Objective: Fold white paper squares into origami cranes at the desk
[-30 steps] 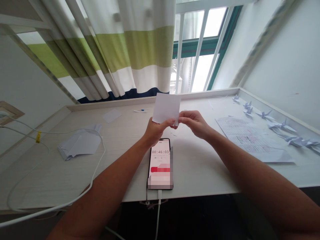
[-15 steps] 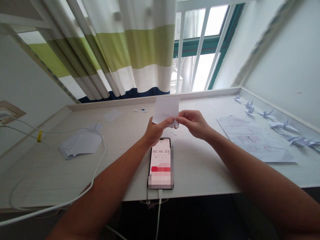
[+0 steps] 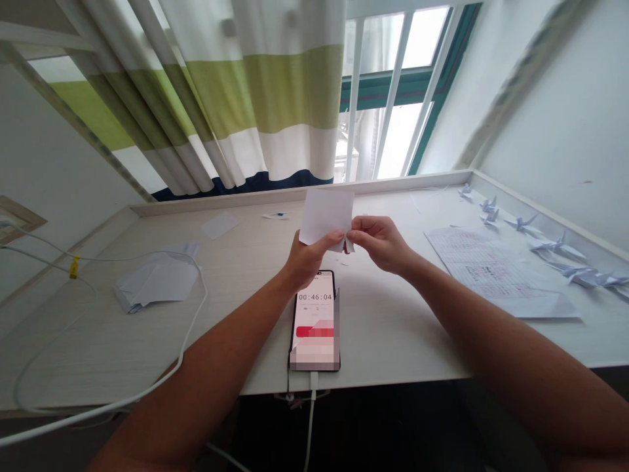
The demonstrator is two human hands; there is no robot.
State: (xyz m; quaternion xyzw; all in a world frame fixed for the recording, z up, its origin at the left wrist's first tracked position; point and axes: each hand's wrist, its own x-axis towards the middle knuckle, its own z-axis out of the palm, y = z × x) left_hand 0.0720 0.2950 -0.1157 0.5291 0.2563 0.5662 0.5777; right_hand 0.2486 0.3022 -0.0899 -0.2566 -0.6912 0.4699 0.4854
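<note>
A small white sheet of paper (image 3: pixel 327 214) stands upright above the middle of the desk, held between both hands. My left hand (image 3: pixel 307 255) pinches its lower left edge with thumb and fingers closed. My right hand (image 3: pixel 381 242) pinches the lower right corner, where the paper is bent over. Below the hands a phone (image 3: pixel 315 321) lies flat on the desk and shows a running timer.
A stack of white paper squares (image 3: pixel 154 282) lies at the left, ringed by a white cable (image 3: pixel 191 328). A printed sheet (image 3: pixel 496 275) and several folded paper cranes (image 3: pixel 555 249) lie along the right wall. Striped curtains (image 3: pixel 255 98) hang before a barred window behind the desk (image 3: pixel 393 328).
The paper and both hands have hardly moved. The right fingers have worked slightly at the lower right corner. The phone's timer has advanced by one second.
</note>
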